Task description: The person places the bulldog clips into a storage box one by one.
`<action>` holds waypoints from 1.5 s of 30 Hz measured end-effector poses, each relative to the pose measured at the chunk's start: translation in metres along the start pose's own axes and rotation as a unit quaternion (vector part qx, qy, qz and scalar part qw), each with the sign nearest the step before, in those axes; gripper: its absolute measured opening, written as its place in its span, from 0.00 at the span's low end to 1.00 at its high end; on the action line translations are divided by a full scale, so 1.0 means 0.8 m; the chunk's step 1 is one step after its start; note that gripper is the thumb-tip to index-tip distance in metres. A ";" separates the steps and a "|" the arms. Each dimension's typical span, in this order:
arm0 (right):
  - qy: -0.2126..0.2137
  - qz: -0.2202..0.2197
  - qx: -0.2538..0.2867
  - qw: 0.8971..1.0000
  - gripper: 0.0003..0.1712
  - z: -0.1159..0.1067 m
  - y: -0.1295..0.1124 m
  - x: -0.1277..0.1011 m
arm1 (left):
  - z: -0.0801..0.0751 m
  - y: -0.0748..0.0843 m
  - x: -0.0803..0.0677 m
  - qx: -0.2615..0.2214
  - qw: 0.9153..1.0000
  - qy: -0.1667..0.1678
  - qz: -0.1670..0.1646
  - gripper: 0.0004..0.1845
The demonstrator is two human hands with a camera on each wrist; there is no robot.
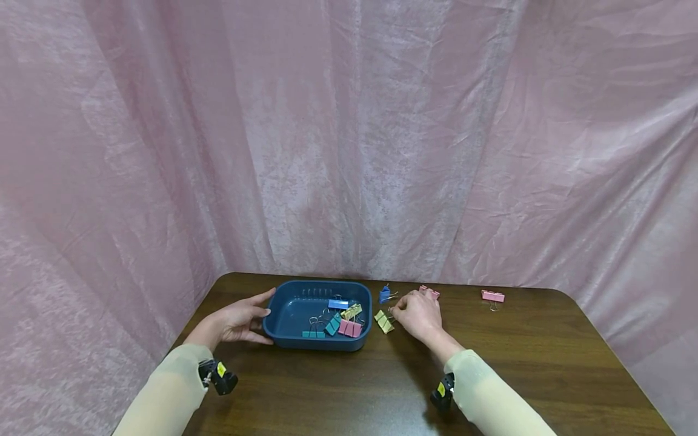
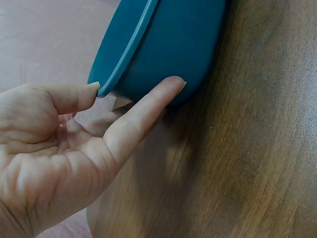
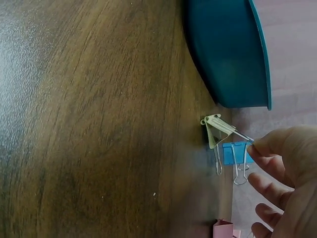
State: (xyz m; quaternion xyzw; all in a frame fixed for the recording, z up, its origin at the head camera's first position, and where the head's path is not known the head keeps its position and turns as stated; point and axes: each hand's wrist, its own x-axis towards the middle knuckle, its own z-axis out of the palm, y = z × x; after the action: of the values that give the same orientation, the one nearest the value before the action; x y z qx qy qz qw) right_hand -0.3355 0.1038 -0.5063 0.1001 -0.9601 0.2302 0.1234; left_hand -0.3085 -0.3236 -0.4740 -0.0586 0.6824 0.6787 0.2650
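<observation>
Yellow binder clip (image 3: pixel 218 130) lies on the wooden table (image 1: pixel 523 357) just right of the blue tray (image 1: pixel 283 336), and the right hand (image 1: pixel 417 315) pinches its wire handle at the fingertips (image 3: pixel 262 146). Left hand (image 1: pixel 237 321) rests relaxed against the tray's left wall, thumb on the rim. More colored clips (image 1: pixel 340 321) sit inside.

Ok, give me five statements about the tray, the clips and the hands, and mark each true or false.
1. The left hand touches the blue tray. True.
2. The tray holds no clips. False: several lie inside.
3. The right hand pinches the yellow clip by its wire handle. True.
4. The pink clip lies inside the tray. False: it lies on the table.
5. The blue clip lies on the table. True.
</observation>
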 end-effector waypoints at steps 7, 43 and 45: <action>0.005 -0.012 0.006 1.000 0.11 -0.003 0.000 -0.002 | 0.001 0.001 -0.001 -0.004 1.000 0.001 -0.003 0.35; 0.034 -0.059 0.004 0.998 0.06 -0.035 -0.003 -0.001 | -0.002 -0.001 0.001 -0.003 1.000 -0.006 -0.001 0.35; 0.038 -0.061 0.005 0.997 0.06 -0.036 -0.002 -0.001 | -0.002 -0.002 0.002 -0.005 1.000 -0.002 -0.002 0.35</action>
State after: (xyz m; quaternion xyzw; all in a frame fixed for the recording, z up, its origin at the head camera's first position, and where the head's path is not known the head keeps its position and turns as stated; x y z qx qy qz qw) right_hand -0.3285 0.1158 -0.4806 0.1501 -0.9456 0.2312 0.1729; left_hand -0.3095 -0.3249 -0.4759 -0.0596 0.6783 0.6816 0.2677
